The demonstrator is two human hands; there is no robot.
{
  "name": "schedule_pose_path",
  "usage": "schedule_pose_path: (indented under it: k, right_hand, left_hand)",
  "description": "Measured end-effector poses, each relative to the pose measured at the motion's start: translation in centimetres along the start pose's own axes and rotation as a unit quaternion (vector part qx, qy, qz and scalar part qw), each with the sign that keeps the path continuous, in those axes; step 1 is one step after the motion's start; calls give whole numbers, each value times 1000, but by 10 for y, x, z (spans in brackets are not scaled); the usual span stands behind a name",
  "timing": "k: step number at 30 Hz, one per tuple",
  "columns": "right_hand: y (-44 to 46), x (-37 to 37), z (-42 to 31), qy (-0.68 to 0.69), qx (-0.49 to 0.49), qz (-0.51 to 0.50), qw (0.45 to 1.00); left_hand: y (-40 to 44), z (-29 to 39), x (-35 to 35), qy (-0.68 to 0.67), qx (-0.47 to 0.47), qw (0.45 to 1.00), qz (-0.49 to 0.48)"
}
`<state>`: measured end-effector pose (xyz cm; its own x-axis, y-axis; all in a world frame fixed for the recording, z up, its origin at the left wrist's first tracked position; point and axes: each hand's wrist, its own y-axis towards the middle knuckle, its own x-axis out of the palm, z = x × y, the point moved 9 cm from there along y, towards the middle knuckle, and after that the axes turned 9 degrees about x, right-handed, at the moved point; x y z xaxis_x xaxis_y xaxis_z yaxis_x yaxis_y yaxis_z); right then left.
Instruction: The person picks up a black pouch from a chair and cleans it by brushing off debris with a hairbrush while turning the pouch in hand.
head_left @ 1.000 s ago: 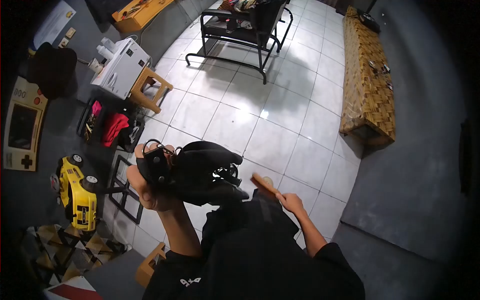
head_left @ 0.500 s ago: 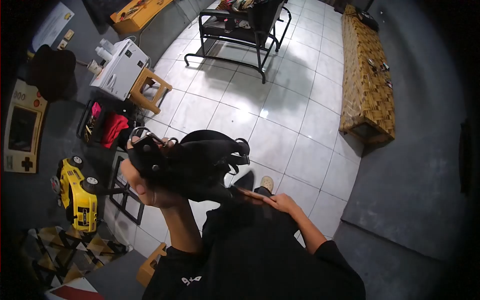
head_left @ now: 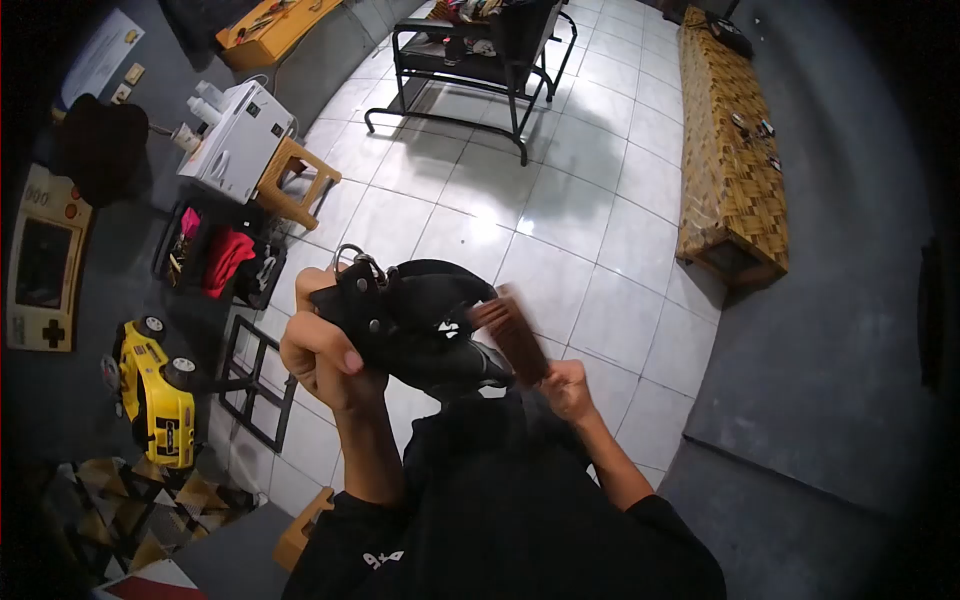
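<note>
Black strapped item with round metal studs and a metal ring (head_left: 415,325) is held up at centre, its left end gripped by the left hand (head_left: 330,350), fingers curled closed. Long axis runs roughly left to right, right end tipped slightly near. Brown oblong brush, motion-blurred (head_left: 517,338), is held by its near end in the closed right hand (head_left: 567,390), slanting far-left. Brush head is overlapped with the item's right end, right hand nearer there; contact cannot be told.

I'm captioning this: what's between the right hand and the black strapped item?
The head view shows a brown brush between them, gripped by the right hand.
</note>
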<state>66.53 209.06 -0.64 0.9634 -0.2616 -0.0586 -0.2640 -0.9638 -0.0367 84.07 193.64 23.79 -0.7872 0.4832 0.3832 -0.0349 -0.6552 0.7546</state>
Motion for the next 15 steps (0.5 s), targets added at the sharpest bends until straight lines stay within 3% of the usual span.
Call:
schedule_pose_path:
  k: [4, 7, 9, 12, 15]
  right_hand:
    - [1, 24, 9, -162, 16, -50, 985]
    - [-25, 12, 111, -272, 124, -49, 953]
    - [-60, -4, 183, -443, 261, -177, 839]
    - [-77, -36, 214, -464, 315, -117, 819]
    - [-48, -39, 172, -360, 289, -61, 885]
  left_hand:
    - [4, 9, 3, 51, 32, 998, 0]
    - [2, 12, -12, 64, 45, 996, 34]
    - [1, 13, -23, 65, 44, 996, 52]
    - [1, 12, -25, 74, 35, 995, 55]
    - [0, 6, -20, 114, 29, 993, 20]
